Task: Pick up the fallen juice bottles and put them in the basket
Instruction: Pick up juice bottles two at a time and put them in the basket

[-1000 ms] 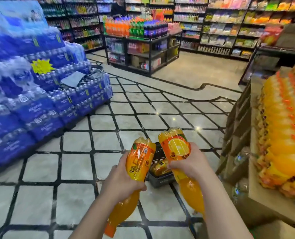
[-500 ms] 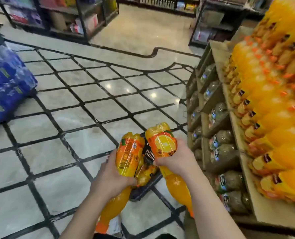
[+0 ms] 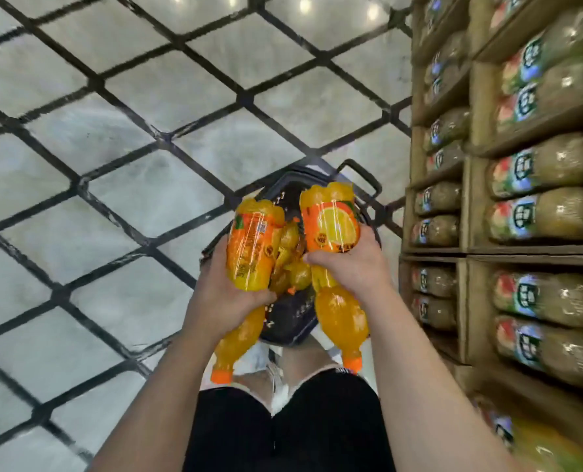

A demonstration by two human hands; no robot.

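Note:
My left hand (image 3: 223,294) grips an orange juice bottle (image 3: 251,248) around its middle, cap pointing back toward me. My right hand (image 3: 349,267) holds a second orange juice bottle (image 3: 332,223) the same way, its orange cap low near my knee. Both bottles hover directly above a dark plastic basket (image 3: 295,320) standing on the floor at my feet. Inside the basket, between the two held bottles, lie more orange bottles (image 3: 292,264). The basket's handle (image 3: 365,180) sticks out at its far side.
A cardboard display rack (image 3: 467,206) full of greenish drink bottles (image 3: 552,212) stands close on the right. Pale floor tiles with dark diagonal lines (image 3: 123,185) spread to the left and ahead. My legs in black shorts (image 3: 283,427) fill the bottom centre.
The view has tilted steeply downward, dropping the shop aisles out of sight. Both hands with their bottles have come lower and now sit right over the basket.

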